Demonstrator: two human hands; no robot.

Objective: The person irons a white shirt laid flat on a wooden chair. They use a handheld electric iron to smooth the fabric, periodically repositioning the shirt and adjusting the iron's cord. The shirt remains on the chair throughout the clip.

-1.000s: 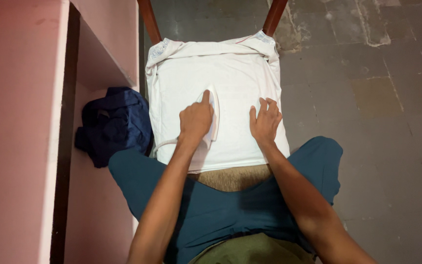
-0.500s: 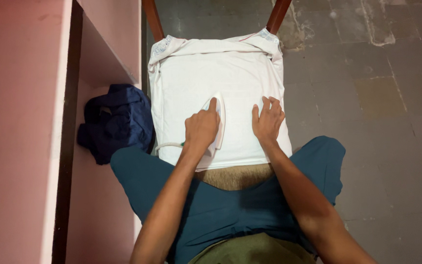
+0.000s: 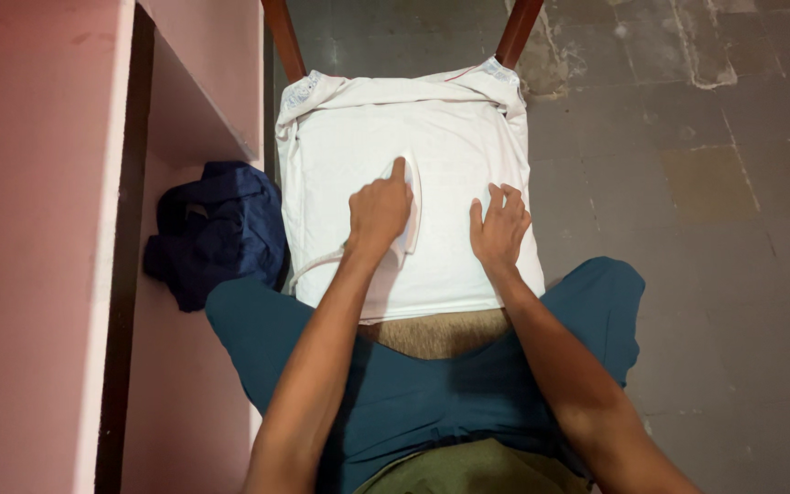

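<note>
A white cloth [image 3: 450, 137] lies spread over the seat of a wooden chair [image 3: 516, 27] in front of me. My left hand [image 3: 377, 215] grips a white clothes iron [image 3: 411, 206] that rests flat on the cloth, its tip pointing away from me and my forefinger laid along its top. A white cord [image 3: 308, 268] runs from the iron off the cloth's left edge. My right hand [image 3: 498, 229] lies flat on the cloth just right of the iron, fingers spread, holding nothing.
A crumpled dark blue garment [image 3: 217, 233] lies on a pink shelf [image 3: 48, 229] to the left of the chair. My knees in teal trousers [image 3: 413, 393] frame the chair's near edge. Grey stone floor [image 3: 706, 183] stretches to the right.
My left hand has pushed the iron a little further away across the cloth after drawing it slightly nearer. My right hand has stayed pressed in nearly the same spot.
</note>
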